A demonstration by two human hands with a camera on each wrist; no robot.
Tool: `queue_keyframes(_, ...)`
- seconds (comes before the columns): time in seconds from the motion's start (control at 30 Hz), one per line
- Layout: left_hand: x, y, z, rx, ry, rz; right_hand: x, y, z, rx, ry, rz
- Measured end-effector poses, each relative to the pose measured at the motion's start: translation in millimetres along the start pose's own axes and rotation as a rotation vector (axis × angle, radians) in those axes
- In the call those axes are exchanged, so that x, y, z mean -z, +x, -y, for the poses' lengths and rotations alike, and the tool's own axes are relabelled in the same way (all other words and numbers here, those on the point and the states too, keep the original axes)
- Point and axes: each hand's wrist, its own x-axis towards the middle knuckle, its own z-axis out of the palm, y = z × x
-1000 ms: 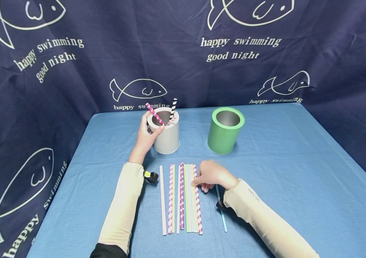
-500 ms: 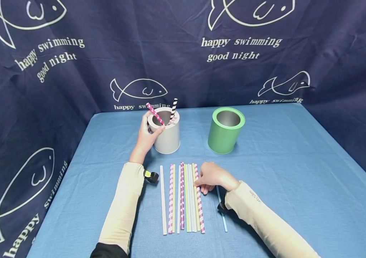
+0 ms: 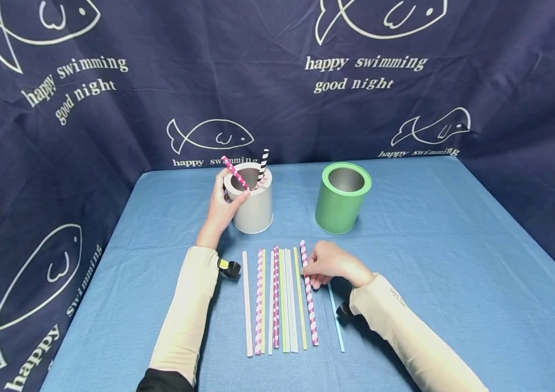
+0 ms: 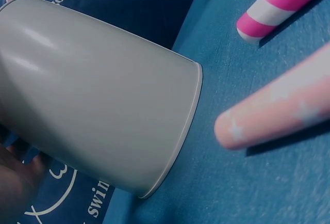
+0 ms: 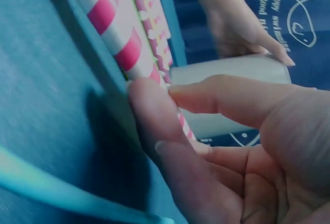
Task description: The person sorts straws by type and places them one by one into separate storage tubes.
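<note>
the right hand (image 3: 331, 265) pinches a pink striped straw (image 3: 309, 294) in a narrow grip at 12 o'clock of its middle; probably light, crushable; the left hand (image 3: 223, 202) wraps the grey can (image 3: 254, 207).

The pink-and-white striped straw (image 3: 309, 294) under my fingers (image 3: 313, 268) looks like matt paper. The grey can (image 3: 253, 204) has a smooth, softly glossy painted skin; the green can (image 3: 341, 198) shows dull bare metal inside. Woven matt blue cloth (image 3: 429, 261) covers the surface.

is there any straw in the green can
No, in the head view the green can shows only its bare metal inside, while the two upright straws stand in the grey can held by the left hand.
</note>
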Motion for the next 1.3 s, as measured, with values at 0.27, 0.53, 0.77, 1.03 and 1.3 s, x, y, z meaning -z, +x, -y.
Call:
queue_keyframes(0.27, -0.8, 2.4, 5.0, 0.006, 0.014, -0.006, 19.8, -9.2, 0.6, 0.061, 0.072, -0.1)
queue_keyframes(0.53, 0.2, 14.2, 37.1, -0.007, 0.02, -0.019, 25.2, -13.0, 0.9, 0.11, 0.109, -0.197)
queue_keyframes(0.77, -0.3, 13.4, 37.4, -0.025, 0.031, -0.031, 24.8, -13.6, 0.5, 0.181, 0.173, -0.321)
queue_keyframes(1.03, -1.6, 13.7, 37.2, -0.024, 0.012, -0.038, 23.0, -13.0, 0.5, 0.332, 0.184, -0.534)
queue_keyframes(1.3, -1.6, 13.9, 36.8, -0.019, 0.011, -0.04, 20.5, -11.9, 3.8, 0.439, 0.177, -0.693)
